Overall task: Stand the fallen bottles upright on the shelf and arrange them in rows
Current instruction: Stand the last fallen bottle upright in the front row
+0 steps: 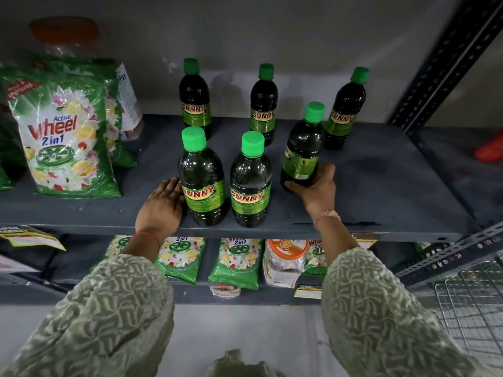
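Several dark green bottles with bright green caps stand on the grey shelf (381, 186). Three are at the back: the left one (194, 102), the middle one (263, 104) and the right one (345, 110). Two stand at the front: the front left bottle (202, 180) and the front middle bottle (250, 183). My right hand (315, 189) grips the base of a third front bottle (302, 151), which stands upright with its label turned sideways. My left hand (163, 205) lies flat on the shelf, its fingers against the left side of the front left bottle.
Green detergent packets (62, 134) stand at the shelf's left end, with a clear jar (128, 99) behind them. A slotted black upright (446, 63) bounds the right side. More packets (234, 262) and an orange-lidded jar (284, 259) fill the lower shelf. A wire basket (473, 303) is at lower right.
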